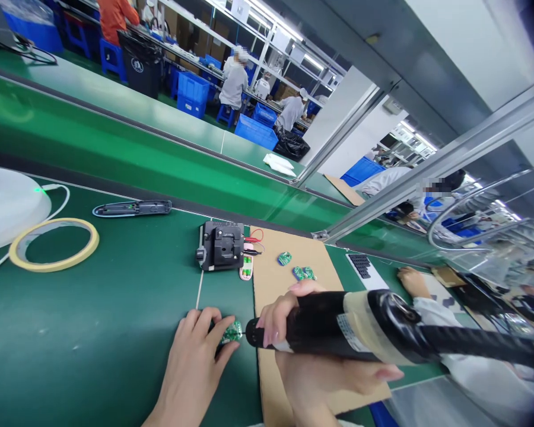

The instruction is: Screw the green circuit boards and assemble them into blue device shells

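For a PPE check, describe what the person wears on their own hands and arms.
The left hand and right hand are bare: no gloves, rings, watch or wristband show. The left forearm is also bare to the frame's edge, with no sleeve in view. The right hand's fingers have long, smoothly shaped nails.

Green circuit board [231, 333]; black power tool [320, 325] just beside.

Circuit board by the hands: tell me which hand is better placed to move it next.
Left, I'd judge: the left hand has its fingers on the circuit board, while the right hand is taken up gripping the black handheld tool.
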`<state>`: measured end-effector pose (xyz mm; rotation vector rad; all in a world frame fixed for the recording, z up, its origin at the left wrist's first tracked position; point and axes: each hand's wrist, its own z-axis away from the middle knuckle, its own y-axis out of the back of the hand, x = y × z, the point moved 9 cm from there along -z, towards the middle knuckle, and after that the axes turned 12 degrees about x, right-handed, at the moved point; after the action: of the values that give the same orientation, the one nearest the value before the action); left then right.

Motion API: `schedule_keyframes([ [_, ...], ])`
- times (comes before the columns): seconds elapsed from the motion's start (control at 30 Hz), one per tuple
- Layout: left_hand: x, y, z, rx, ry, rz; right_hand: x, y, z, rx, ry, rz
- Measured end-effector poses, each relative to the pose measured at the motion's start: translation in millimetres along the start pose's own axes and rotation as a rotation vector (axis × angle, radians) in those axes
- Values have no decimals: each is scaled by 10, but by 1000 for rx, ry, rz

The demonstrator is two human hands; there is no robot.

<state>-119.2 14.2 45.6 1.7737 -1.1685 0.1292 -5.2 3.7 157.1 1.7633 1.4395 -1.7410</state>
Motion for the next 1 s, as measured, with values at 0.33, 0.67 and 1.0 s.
schedule_keyframes([
  [0.33,-19,-37,15,-23,31,27,29,-72,-12,-43,46,28],
  [0.67,-22,-89,-2,-61,80,135,143,20,64,77,-50,-14],
  [1.0,-206,-295,83,-57,205,232,1,32,-117,-189,-108,123],
])
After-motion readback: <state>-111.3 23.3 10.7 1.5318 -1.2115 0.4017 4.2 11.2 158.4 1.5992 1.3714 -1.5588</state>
